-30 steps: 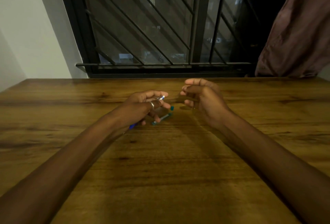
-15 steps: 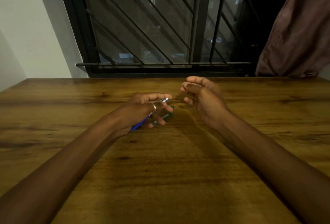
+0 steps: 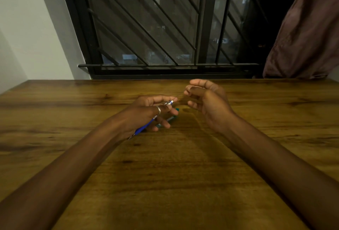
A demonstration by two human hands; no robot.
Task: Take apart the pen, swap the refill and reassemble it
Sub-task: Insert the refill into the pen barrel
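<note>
The left grip [image 3: 146,114] is curled round the blue pen [image 3: 145,128] above the middle of the surface [image 3: 183,184], with a teal piece [image 3: 171,118] lying beneath it. The right grip [image 3: 209,101] hangs loosely curled just beside, apparently empty. Disassembly seems to be in hand. Next, the right probably needs to pinch the pen's far end and twist.

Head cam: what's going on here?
A person is working on a pen at a wooden table. The left hand grips a blue pen, one end poking out past the fingers toward the right hand. The right hand hovers close by, loosely curled, with nothing visible in it. A teal pen part lies on the table beneath the left hand.
</note>
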